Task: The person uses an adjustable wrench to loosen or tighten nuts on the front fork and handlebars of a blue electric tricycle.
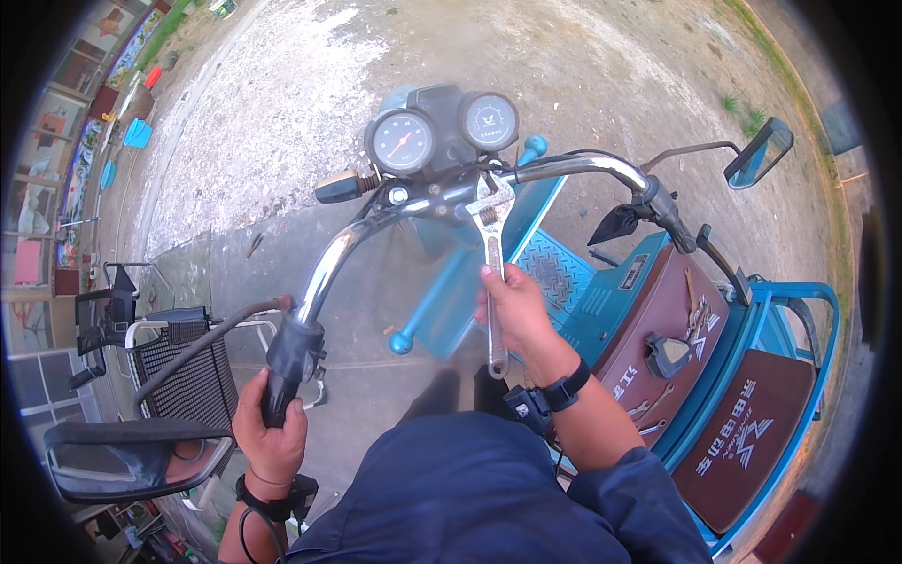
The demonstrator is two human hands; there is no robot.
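My left hand [271, 425] is wrapped round the black grip at the left end of the chrome handlebar [331, 263]. In my right hand [520, 312] is a silver adjustable wrench [494, 246], gripped at its handle. The wrench's jaws are up at the handlebar's centre clamp, by the right-hand mounting bolt, and seem to be round it; the bolt itself is hidden. A similar bolt [398, 195] shows on the left side of the clamp. Two round dial gauges, a left one [402, 141] and a right one [489, 121], sit just beyond the bar.
A brown seat [648, 357] on the blue vehicle body carries wrenches [651, 402] and a small dark-and-grey part [669, 357]. Mirrors stick out left [141, 458] and right [759, 153]. A black mesh chair [183, 371] stands at left. Blue levers [401, 342] rise near the bar.
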